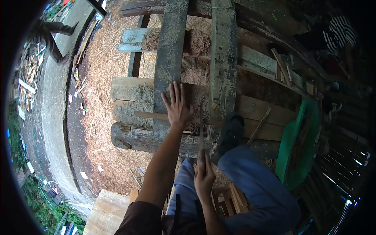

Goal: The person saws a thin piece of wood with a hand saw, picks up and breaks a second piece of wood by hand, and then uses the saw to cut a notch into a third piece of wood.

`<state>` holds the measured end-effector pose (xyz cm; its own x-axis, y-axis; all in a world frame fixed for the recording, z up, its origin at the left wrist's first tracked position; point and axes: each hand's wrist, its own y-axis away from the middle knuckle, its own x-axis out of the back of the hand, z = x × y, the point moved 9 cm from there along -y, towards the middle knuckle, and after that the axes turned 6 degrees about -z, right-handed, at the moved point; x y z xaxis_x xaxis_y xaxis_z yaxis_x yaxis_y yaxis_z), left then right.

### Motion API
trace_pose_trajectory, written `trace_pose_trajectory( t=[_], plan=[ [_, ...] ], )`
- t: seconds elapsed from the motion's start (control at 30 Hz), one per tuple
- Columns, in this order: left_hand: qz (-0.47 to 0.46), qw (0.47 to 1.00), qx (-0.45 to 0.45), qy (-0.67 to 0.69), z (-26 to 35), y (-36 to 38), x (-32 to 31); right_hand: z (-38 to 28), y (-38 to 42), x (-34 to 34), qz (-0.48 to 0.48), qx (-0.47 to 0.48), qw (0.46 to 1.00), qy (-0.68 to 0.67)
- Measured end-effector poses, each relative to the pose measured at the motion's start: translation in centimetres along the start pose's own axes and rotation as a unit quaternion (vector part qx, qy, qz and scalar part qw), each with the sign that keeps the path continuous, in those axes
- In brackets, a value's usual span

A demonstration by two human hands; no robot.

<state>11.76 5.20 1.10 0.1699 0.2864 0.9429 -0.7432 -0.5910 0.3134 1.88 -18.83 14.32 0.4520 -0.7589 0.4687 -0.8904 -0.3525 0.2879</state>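
Observation:
My left hand lies flat with fingers spread, over a weathered plank and a thin wooden strip that runs crosswise beneath it. To the lower right, my right hand is wrapped round the handle of a long narrow tool, whose blade points away from me across the strip. Whether the blade touches the strip, I cannot tell. Thick, worn planks form the slatted work surface, with sawdust on them.
A green container stands at the right. My shoe rests on the planks beside the tool. Loose wood sticks lie near it. Wood shavings cover the ground. Another person's legs show at upper left; a striped garment at upper right.

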Motion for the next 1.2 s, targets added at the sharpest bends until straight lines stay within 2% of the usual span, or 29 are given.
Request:
trace_pose_trajectory(
  t=[0.13,0.2,0.33,0.4,0.5,0.57,0.63,0.7,0.77,0.8,0.9,0.93,0.97,1.03,1.07,1.13,1.2],
  plan=[
    [-0.020,1.000,0.007,0.008,0.1,-0.1,0.6,1.1,-1.4,-0.5,-0.016,-0.041,0.999,0.004],
    [-0.016,1.000,0.002,0.014,0.1,0.0,0.4,4.6,-4.5,-2.9,-0.082,-0.222,0.968,-0.087],
    [-0.007,1.000,0.003,0.014,-0.1,0.1,0.3,5.2,-2.1,-2.5,-0.059,-0.175,0.975,-0.121],
    [0.006,1.000,-0.002,0.002,0.1,0.0,0.3,0.8,1.1,0.0,-0.028,-0.072,0.996,-0.046],
    [-0.014,1.000,0.007,-0.004,0.2,0.1,0.5,2.2,1.8,0.0,-0.021,-0.092,0.995,-0.032],
    [0.000,1.000,-0.001,0.002,0.1,-0.4,0.2,1.1,-2.0,-1.1,-0.031,-0.093,0.995,-0.028],
    [0.004,1.000,0.005,0.011,-0.2,0.3,0.0,3.4,-3.2,-2.7,-0.064,-0.208,0.972,-0.085],
    [0.001,1.000,0.003,0.004,0.0,0.0,0.2,3.2,-1.9,-1.6,-0.084,-0.220,0.969,-0.071],
    [0.015,1.000,-0.001,0.010,0.0,-0.3,-0.1,0.1,0.4,1.1,-0.060,-0.124,0.987,-0.082],
    [0.025,1.000,-0.004,0.017,-0.1,0.0,0.0,0.4,2.4,1.7,-0.066,-0.141,0.987,-0.040],
    [0.005,1.000,0.003,0.019,0.0,0.1,0.1,2.2,2.2,1.7,-0.083,-0.161,0.983,-0.043],
    [0.010,1.000,0.001,0.017,0.0,-0.5,0.3,0.1,-0.3,1.5,-0.050,-0.053,0.997,-0.030],
    [0.020,1.000,-0.001,0.021,-0.1,-0.4,0.2,-0.6,-3.0,0.7,-0.051,-0.055,0.997,-0.032],
    [0.021,0.999,-0.001,0.026,-0.1,0.4,-0.5,2.4,-5.4,-1.7,-0.108,-0.302,0.941,-0.108],
    [0.022,0.999,-0.002,0.028,-0.1,0.5,-0.5,2.9,-4.2,-1.7,-0.107,-0.304,0.940,-0.108],
    [0.026,0.999,0.000,0.034,-0.3,-0.1,0.0,1.1,-1.7,-0.2,-0.080,-0.125,0.989,-0.025],
    [0.004,1.000,0.004,0.007,-0.2,0.1,-0.1,-0.2,3.3,2.1,-0.076,-0.128,0.989,-0.025]
  ],
)
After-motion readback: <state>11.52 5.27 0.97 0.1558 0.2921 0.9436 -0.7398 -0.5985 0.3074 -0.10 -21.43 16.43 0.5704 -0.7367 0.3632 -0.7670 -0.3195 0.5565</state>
